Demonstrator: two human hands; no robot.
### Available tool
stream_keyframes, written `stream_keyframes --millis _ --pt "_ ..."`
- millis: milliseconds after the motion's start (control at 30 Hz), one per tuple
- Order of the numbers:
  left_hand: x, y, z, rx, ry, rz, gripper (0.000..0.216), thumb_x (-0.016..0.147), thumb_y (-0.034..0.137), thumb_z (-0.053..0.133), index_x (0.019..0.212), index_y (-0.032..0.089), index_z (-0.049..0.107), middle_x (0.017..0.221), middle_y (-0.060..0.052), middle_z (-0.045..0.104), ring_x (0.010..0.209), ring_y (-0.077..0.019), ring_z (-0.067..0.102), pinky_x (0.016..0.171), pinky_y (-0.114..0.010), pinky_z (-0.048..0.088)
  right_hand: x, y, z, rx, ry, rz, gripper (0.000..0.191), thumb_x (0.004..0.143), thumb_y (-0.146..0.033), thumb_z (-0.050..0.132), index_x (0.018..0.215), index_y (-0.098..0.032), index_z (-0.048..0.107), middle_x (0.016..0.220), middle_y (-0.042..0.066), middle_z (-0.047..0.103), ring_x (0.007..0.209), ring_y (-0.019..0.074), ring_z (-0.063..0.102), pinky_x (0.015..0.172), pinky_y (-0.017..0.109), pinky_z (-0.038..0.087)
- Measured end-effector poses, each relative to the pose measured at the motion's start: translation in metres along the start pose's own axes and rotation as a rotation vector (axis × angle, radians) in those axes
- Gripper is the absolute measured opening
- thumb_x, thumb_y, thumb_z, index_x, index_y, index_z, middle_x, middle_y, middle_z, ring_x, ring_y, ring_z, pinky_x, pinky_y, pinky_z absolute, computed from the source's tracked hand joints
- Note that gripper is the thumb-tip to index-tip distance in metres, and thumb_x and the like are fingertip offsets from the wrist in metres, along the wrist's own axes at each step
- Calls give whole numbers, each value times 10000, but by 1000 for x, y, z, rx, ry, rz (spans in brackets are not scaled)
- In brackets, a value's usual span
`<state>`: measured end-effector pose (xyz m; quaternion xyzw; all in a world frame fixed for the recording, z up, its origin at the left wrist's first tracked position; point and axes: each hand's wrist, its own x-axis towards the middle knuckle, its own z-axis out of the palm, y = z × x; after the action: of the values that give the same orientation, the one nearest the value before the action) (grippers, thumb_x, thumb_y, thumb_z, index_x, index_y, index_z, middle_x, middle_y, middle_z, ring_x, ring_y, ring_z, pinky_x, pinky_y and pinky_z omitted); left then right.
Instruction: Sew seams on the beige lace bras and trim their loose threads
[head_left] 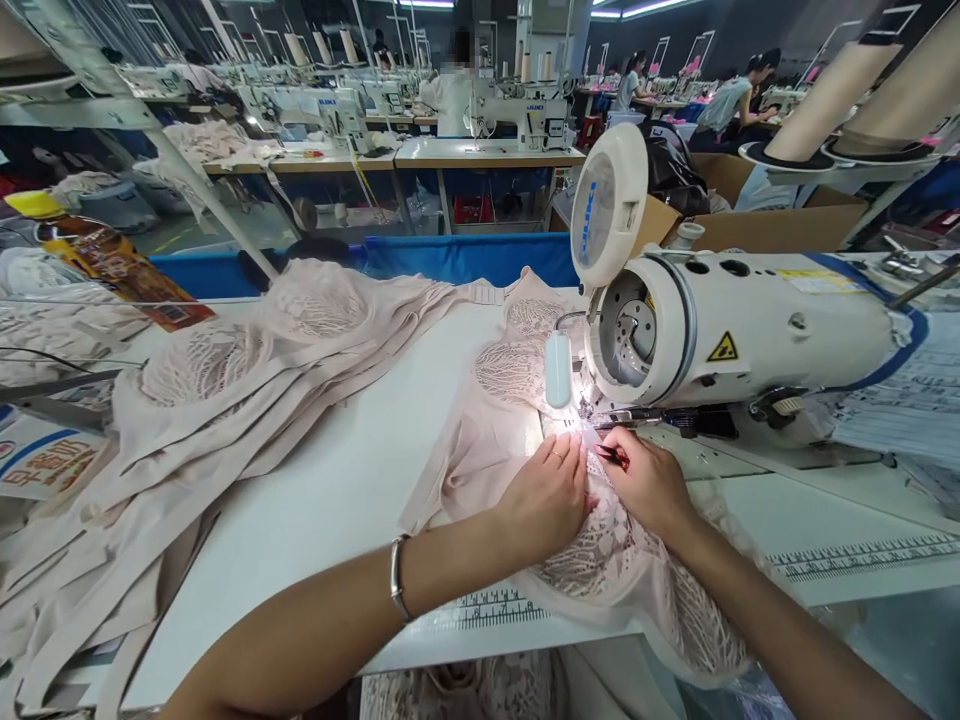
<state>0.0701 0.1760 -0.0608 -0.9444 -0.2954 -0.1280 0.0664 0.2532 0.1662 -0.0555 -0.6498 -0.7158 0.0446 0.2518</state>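
Note:
A pale pink lace bra (585, 565) lies under the needle area of a white sewing machine (757, 315), its lower cup hanging over the table's front edge. My left hand (544, 495) presses its closed fingers on the bra just in front of the needle. Close to its right, my right hand (649, 485) is closed around small dark thread snips (613, 456), fingertips near the fabric. A bright light shines on the stitching spot, where the finer detail is washed out. The machine's round end cover (611, 205) stands swung up.
A pile of similar bras (247, 370) covers the table's left side, with a drink bottle (112, 260) behind it. Thread cones (825, 105) stand at the upper right. Ruler tape (862, 556) runs along the front edge. Other people work at machines farther back.

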Motion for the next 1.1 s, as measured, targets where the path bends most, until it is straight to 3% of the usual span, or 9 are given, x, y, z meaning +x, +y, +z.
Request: stream_keyframes --millis 167,333,533,667,800,1100 --pt "4 -4 -8 -61 -49 63 444 1035 345 390 1243 8 591 1217 -200 659 1095 -298 606 940 -404 458 -7 3 7 -30 54 -109 52 879 -232 481 834 -232 508 693 25 700 567 200 663 541 273 401" --pt "7 -12 -8 -87 2 93 526 1010 366 407 1280 -64 544 1298 -265 602 1174 -336 556 991 -432 433 -9 4 9 -84 47 -185 131 910 -163 450 924 -199 575 632 23 683 528 195 648 535 281 404" --pt "8 -17 -10 -214 -25 68 418 962 368 489 1208 43 583 1311 -230 570 1120 -327 566 894 -428 475 -11 -2 3 -152 31 -337 261 1006 -155 400 1092 -133 646 780 85 736 686 203 696 651 286 503" --pt "8 -19 -10 -228 -31 69 436 965 371 477 1245 45 557 1364 -233 549 1161 -332 550 914 -436 467 -11 -4 1 -130 34 -348 306 1001 -154 388 1121 -127 669 909 117 765 778 213 719 716 296 548" --pt "7 -19 -8 -233 -21 33 544 968 411 476 1342 16 498 1411 -223 539 1198 -333 541 945 -424 449 -9 -5 -1 -85 33 -322 327 959 -140 401 1100 -137 696 905 107 775 775 214 728 690 290 563" --pt "5 -18 -9 -138 -30 6 628 994 463 419 1411 -5 455 1466 -256 508 1334 -341 498 1070 -445 344 -7 2 6 -122 -3 -249 433 898 -104 441 1255 -148 683 1034 110 785 837 229 745 721 308 596"
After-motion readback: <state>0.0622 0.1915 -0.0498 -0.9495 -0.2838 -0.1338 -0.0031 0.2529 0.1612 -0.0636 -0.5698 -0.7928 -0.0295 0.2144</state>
